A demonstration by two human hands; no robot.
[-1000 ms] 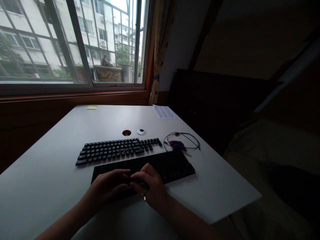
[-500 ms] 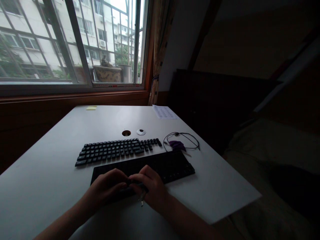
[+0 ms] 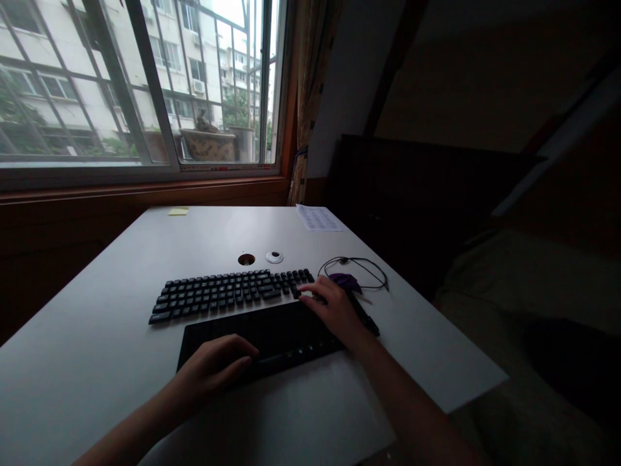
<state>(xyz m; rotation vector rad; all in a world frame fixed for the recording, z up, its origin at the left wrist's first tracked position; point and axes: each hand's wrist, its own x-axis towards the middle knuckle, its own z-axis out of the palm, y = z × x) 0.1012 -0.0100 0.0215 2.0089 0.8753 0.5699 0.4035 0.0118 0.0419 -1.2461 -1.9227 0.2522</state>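
A black keyboard base [image 3: 276, 330] lies tilted on the white desk. My left hand [image 3: 218, 359] rests on its near left part, fingers loosely bent and thumb a little apart, with nothing seen in it. My right hand [image 3: 334, 310] reaches over the base's right part, thumb and forefinger closing on a small dark keycap [image 3: 295, 292] at the right end of the loose keycaps [image 3: 213, 294]. These keycaps are laid out in rows like a keyboard, just beyond the base. Whether something else is tucked in my right palm is hidden.
A thin black cable [image 3: 373, 264] loops beside a purple cloth-like item [image 3: 344, 281] on the right. Farther back are a round desk hole [image 3: 246, 259], its white cover [image 3: 274, 257], a printed sheet [image 3: 320, 219] and yellow sticky notes [image 3: 178, 211]. A barred window stands behind the desk.
My hands were together over the base's near edge, a thin metallic piece showing below the right one. My right hand has moved away, right and forward to the keycaps; my left stays on the base.
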